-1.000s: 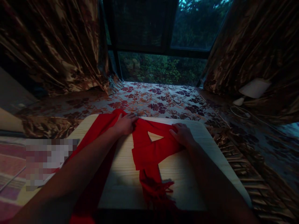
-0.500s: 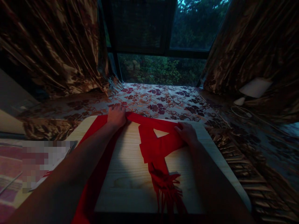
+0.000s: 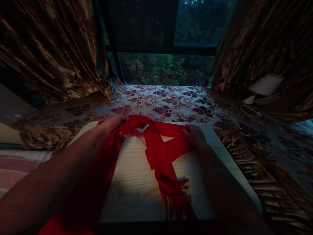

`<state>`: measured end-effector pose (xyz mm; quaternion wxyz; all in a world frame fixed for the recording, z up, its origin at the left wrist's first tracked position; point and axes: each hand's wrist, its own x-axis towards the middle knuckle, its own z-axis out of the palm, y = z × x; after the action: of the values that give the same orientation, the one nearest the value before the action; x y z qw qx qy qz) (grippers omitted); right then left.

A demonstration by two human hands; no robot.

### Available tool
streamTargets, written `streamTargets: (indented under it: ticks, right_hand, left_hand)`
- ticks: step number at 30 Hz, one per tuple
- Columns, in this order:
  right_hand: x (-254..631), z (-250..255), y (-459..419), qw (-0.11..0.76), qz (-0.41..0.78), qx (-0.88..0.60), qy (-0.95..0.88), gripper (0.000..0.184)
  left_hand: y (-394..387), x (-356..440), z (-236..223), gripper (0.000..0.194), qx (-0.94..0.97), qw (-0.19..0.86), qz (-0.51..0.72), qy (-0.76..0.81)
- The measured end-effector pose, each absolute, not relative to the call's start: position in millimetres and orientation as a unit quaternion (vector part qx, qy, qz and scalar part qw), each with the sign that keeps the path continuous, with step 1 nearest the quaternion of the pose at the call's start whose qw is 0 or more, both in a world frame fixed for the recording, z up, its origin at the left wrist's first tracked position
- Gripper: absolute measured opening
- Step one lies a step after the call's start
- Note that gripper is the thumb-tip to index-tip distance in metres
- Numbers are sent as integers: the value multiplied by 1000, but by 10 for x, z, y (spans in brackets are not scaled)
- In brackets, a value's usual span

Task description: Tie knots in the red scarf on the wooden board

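Note:
A long red scarf (image 3: 161, 155) with a fringed end lies in a folded, looped shape on a pale wooden table (image 3: 133, 189). Its fringe hangs toward the near edge, and one broad length runs down the left side below my left arm. My left hand (image 3: 113, 124) is closed on the scarf at the far left corner, where the cloth arches up and bunches; motion blurs that part. At the far right bend, my right hand (image 3: 195, 135) grips the scarf against the tabletop, thumb toward the middle. Some fingertips of both hands are hidden.
Beyond the table is a ledge with a floral cover (image 3: 163, 101) below a dark window (image 3: 156, 67). Patterned curtains (image 3: 70, 55) hang on both sides. A white lamp (image 3: 266, 85) with a cord lies at the right. Striped bedding (image 3: 18, 168) is at the left.
My left hand has turned and shifted slightly left, lifting and bunching the scarf that lay flatter before. The left length has spread wider. My right hand stays at the right bend.

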<state>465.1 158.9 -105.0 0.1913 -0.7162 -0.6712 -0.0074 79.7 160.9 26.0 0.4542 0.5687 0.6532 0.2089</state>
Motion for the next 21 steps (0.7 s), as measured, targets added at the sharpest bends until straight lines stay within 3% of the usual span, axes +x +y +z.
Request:
streamTargets:
  ticks: [3,7,10,15,17,21]
  right_hand:
    - [4642,-1038,1581,191,-7,-716,-672,49]
    - [4633,-1024,1572,187,-9,-714,-675,49]
    - [4632,-1022,1568,191,-10,-712,-676,48]
    - [4636,-1025,1564,193,-12,-708,-679,47]
    - [4636,-1025,1563,193,-11,-711,-676,47]
    - [4630,-1032,1565,187,-6,-717,-671,48]
  left_hand:
    - [1400,806,44,38,568,524,106,626]
    - [1355,735,-121,47,749,256,-80,606]
    - [1451,775,-166,55,763,111,6,637]
    - [1554,1052,-330,76,797,112,79,589]
    - [1610,1144,-380,71,776,173,111,596]
    - [1776,1235,-391,39,540,507,258,621]
